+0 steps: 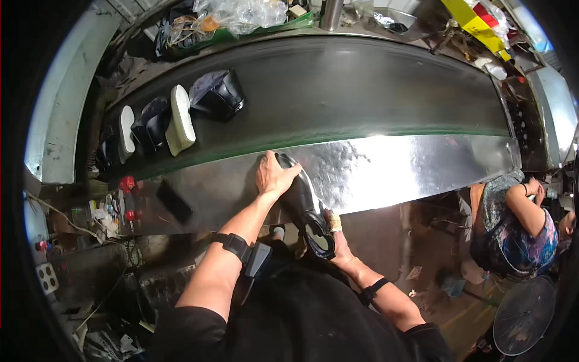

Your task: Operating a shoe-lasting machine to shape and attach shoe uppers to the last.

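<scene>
Between my two hands a black leather shoe [306, 196] lies aslant over the edge of the metal ledge. My left hand [274, 178] is closed around its far end, fingertips hidden behind it. At the near end, where the pale insole shows in the opening, my right hand [339, 242] grips the shoe from the right side. One finger of that hand has a yellowish wrapping. Beyond, on the dark belt, stand black shoes [217, 95] and white soles [181, 120] in a row at the left.
A shiny metal ledge [386, 172] runs along the dark conveyor belt [362, 90]. A flat black object [174, 201] lies on the ledge's left part. Plastic bags [241, 15] and a yellow box [473, 24] sit beyond the belt. Another person [518, 223] is at the right, near a round fan-like guard [523, 317].
</scene>
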Motion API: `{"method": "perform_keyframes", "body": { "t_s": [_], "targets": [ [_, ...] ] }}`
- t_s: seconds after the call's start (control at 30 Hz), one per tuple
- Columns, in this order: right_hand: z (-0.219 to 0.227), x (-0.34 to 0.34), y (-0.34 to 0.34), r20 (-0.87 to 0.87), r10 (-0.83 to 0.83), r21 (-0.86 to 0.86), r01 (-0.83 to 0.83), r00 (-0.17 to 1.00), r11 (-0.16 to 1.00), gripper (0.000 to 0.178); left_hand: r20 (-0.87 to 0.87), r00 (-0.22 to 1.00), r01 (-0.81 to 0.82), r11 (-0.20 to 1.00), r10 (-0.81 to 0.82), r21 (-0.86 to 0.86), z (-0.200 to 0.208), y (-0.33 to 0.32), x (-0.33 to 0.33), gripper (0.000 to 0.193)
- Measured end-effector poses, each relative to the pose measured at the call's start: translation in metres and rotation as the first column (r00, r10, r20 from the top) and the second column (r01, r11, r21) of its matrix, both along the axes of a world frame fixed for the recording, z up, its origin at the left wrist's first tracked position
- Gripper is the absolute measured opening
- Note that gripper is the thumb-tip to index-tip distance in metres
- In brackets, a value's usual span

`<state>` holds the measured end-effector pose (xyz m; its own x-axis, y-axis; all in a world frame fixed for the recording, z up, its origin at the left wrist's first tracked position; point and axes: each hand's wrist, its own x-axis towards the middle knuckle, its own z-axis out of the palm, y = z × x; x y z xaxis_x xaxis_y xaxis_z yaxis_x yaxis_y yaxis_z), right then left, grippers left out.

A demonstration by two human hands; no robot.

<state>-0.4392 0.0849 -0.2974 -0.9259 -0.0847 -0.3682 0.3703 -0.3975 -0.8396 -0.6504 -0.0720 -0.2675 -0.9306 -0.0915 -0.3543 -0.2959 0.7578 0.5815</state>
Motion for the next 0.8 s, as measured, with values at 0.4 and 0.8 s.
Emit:
{"method": "perform_keyframes", "body": {
  "t_s": [0.4, 0.8],
  "targets": [
    [0.031, -0.01, 0.017, -0.279, 0.454, 0.417, -0.319, 0.846, 0.851, 0.114, -0.028, 0.933, -0.344, 0.914, 0.358, 0.213, 0.017, -0.059, 0.015, 0.042],
    [0.147, -0.06, -0.127, -0.042, 0.656, 0.1, -0.65, 0.754, 0.754, 0.065, -0.29, 0.634, -0.549, 0.681, 0.717, 0.485, 0.136, -0.185, 0.17, 0.044]
  ]
}}
